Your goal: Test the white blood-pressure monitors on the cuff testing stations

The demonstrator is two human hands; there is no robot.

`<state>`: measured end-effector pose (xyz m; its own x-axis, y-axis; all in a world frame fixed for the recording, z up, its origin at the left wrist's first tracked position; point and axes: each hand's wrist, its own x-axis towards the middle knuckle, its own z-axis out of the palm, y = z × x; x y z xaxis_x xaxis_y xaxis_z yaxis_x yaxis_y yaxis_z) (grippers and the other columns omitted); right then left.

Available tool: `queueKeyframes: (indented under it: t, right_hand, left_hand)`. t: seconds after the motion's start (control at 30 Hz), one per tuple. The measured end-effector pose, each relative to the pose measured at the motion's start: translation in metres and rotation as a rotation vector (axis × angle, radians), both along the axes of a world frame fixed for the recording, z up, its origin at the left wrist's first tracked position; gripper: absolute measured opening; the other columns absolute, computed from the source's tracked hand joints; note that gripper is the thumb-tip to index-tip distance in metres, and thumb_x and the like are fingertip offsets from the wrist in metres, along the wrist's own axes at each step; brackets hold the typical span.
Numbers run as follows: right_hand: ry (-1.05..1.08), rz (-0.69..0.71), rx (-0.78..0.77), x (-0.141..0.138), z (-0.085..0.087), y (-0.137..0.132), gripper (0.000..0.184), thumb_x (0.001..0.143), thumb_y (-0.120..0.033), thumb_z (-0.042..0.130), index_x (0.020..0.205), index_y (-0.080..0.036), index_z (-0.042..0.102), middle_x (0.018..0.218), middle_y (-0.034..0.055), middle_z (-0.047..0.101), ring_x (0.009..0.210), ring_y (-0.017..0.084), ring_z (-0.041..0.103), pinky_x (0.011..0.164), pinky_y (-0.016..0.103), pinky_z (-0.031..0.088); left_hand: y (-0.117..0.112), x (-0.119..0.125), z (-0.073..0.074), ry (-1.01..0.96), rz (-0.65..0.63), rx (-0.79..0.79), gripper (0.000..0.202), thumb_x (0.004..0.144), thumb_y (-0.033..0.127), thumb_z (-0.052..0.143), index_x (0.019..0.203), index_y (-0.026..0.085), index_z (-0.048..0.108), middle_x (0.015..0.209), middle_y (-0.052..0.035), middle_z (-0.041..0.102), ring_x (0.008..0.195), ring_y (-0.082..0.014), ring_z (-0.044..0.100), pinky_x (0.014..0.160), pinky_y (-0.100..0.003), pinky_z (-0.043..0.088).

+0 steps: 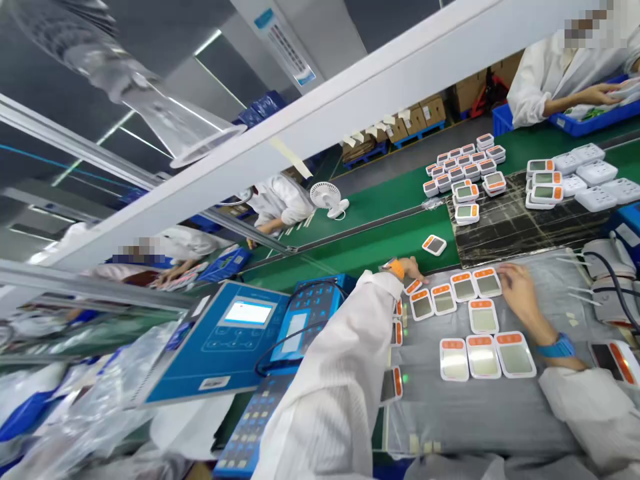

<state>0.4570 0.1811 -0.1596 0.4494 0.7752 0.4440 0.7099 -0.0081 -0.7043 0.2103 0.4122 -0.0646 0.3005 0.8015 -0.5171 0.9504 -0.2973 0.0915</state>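
Several white display panels with orange top bands lie on a grey mat (pixel 475 413) in front of me. My left hand (pixel 411 268), an orange band at its wrist, reaches to the far left end of the upper row and touches a tilted panel (pixel 413 287). My right hand (pixel 517 288) lies with its fingers on the right end of that row, beside a panel (pixel 487 282). Three panels (pixel 483 357) sit side by side nearer to me. A single panel (pixel 434 245) rests on the green conveyor belt (pixel 365 250).
A blue tester with a lit screen (pixel 227 340) and a blue keypad unit (pixel 307 320) stand to the left. Stacks of white monitors (pixel 467 170) lie on the belt. A white cuff device (pixel 607 280) is at right. Other people work across the belt (pixel 560 73).
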Motion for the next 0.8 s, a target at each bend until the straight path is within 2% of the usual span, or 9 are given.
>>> queueKeyframes:
  t: [0.17, 0.27, 0.33, 0.4, 0.5, 0.57, 0.67, 0.73, 0.8]
  right_hand:
    - [-0.123, 0.341, -0.426, -0.043, 0.059, 0.101, 0.034, 0.094, -0.010, 0.048, 0.115, -0.016, 0.074, 0.122, 0.0115, 0.072, 0.116, 0.022, 0.063, 0.105, 0.032, 0.045]
    - [-0.184, 0.348, -0.534, -0.068, 0.075, 0.156, 0.039, 0.092, -0.012, 0.056, 0.130, -0.011, 0.067, 0.136, 0.0179, 0.064, 0.128, 0.026, 0.057, 0.108, 0.034, 0.041]
    - [-0.211, 0.324, -0.561, -0.078, 0.074, 0.178, 0.050, 0.091, -0.018, 0.064, 0.140, -0.009, 0.060, 0.147, 0.0226, 0.055, 0.135, 0.031, 0.050, 0.112, 0.040, 0.037]
    - [-0.234, 0.307, -0.594, -0.081, 0.069, 0.187, 0.055, 0.090, -0.021, 0.067, 0.143, -0.012, 0.057, 0.150, 0.0232, 0.052, 0.138, 0.034, 0.047, 0.113, 0.044, 0.035]
    - [-0.241, 0.271, -0.640, -0.081, 0.066, 0.187, 0.053, 0.093, -0.027, 0.062, 0.145, -0.015, 0.056, 0.141, 0.0215, 0.057, 0.132, 0.034, 0.050, 0.108, 0.044, 0.039]
    - [-0.216, 0.236, -0.630, -0.079, 0.067, 0.176, 0.056, 0.095, -0.035, 0.057, 0.147, -0.015, 0.053, 0.137, 0.0209, 0.060, 0.126, 0.035, 0.053, 0.105, 0.044, 0.042]
    - [-0.127, 0.209, -0.394, -0.074, 0.072, 0.138, 0.058, 0.091, -0.039, 0.061, 0.142, -0.013, 0.055, 0.132, 0.0197, 0.061, 0.122, 0.034, 0.055, 0.105, 0.047, 0.044]
    - [-0.094, 0.215, -0.144, -0.070, 0.077, 0.096, 0.055, 0.088, -0.037, 0.064, 0.137, -0.015, 0.058, 0.132, 0.0185, 0.061, 0.121, 0.034, 0.055, 0.106, 0.050, 0.045]
    - [-0.125, 0.217, 0.047, -0.065, 0.084, 0.050, 0.050, 0.089, -0.037, 0.064, 0.135, -0.019, 0.057, 0.133, 0.0170, 0.059, 0.122, 0.034, 0.055, 0.105, 0.052, 0.046]
  left_hand:
    - [-0.019, -0.008, 0.023, 0.043, 0.003, 0.021, 0.079, 0.056, 0.043, 0.093, 0.122, 0.012, 0.062, 0.118, -0.0197, 0.068, 0.107, -0.0397, 0.067, 0.089, -0.047, 0.054]
    - [-0.035, -0.015, 0.047, -0.038, -0.064, 0.119, 0.077, 0.061, 0.038, 0.090, 0.127, 0.014, 0.057, 0.128, -0.0174, 0.061, 0.123, -0.0369, 0.058, 0.104, -0.047, 0.046]
    - [-0.055, -0.023, 0.059, -0.140, -0.221, 0.185, 0.076, 0.061, 0.033, 0.091, 0.128, 0.018, 0.056, 0.134, -0.0146, 0.056, 0.128, -0.0352, 0.052, 0.109, -0.048, 0.042]
    - [-0.083, -0.034, 0.059, -0.248, -0.517, 0.223, 0.066, 0.064, 0.022, 0.088, 0.124, 0.023, 0.059, 0.138, -0.0128, 0.053, 0.127, -0.0342, 0.051, 0.108, -0.048, 0.042]
    - [-0.129, -0.049, 0.038, -0.361, -1.000, 0.245, 0.038, 0.082, 0.008, 0.071, 0.115, 0.026, 0.064, 0.140, -0.0108, 0.055, 0.125, -0.0297, 0.052, 0.101, -0.041, 0.047]
    - [-0.152, -0.053, 0.019, -0.431, -1.197, 0.264, 0.030, 0.092, 0.007, 0.060, 0.113, 0.028, 0.066, 0.136, -0.0089, 0.060, 0.121, -0.0245, 0.056, 0.097, -0.036, 0.047]
    - [-0.165, -0.050, 0.000, -0.543, -1.349, 0.265, 0.032, 0.097, 0.007, 0.055, 0.115, 0.032, 0.067, 0.126, -0.0052, 0.068, 0.114, -0.0191, 0.062, 0.101, -0.034, 0.046]
    - [-0.162, -0.042, 0.002, -0.575, -1.376, 0.232, 0.037, 0.095, 0.004, 0.056, 0.117, 0.032, 0.066, 0.129, -0.0040, 0.068, 0.121, -0.0193, 0.061, 0.110, -0.037, 0.042]
    - [-0.154, -0.032, 0.013, -0.598, -1.286, 0.170, 0.040, 0.091, 0.003, 0.062, 0.121, 0.029, 0.065, 0.137, -0.0066, 0.064, 0.131, -0.0243, 0.056, 0.115, -0.044, 0.039]
